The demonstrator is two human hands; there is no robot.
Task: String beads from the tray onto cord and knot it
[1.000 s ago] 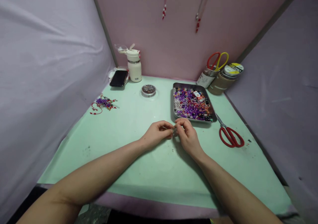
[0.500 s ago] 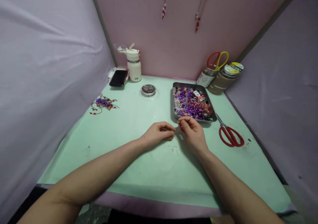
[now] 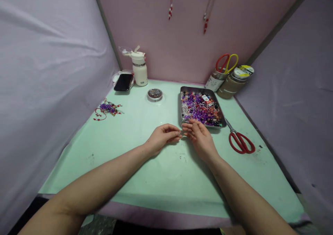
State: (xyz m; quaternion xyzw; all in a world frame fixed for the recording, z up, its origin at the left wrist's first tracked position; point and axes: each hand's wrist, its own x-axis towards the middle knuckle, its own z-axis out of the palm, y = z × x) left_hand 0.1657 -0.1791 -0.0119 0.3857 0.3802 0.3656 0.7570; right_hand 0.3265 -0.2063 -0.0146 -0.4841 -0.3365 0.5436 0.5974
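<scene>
In front of the bead tray's near edge, my left hand (image 3: 165, 137) pinches something very fine, which looks like a clear thread (image 3: 181, 133), between thumb and fingertips. Most of it is too thin to make out. My right hand (image 3: 199, 137) faces it just to the right, fingers stretched and slightly apart, tips close to the left fingertips. Nothing shows clearly in the right fingers. Behind the right hand lies the metal tray (image 3: 180, 105), filled with purple, clear, red and black beads (image 3: 199, 106) and some tangled cord.
Red-handled scissors (image 3: 241, 142) lie right of the tray. A spool (image 3: 155, 94), a cream bottle (image 3: 140, 70) and a phone (image 3: 124, 82) stand or lie at the back left. Beaded cords (image 3: 108, 108) lie at left. A can with scissors (image 3: 214, 81) and a jar (image 3: 230, 85) are back right.
My right fingers have gone from a pinch to loosened and spread, shifting slightly left. My left hand keeps its pinch, moved slightly up and left.
</scene>
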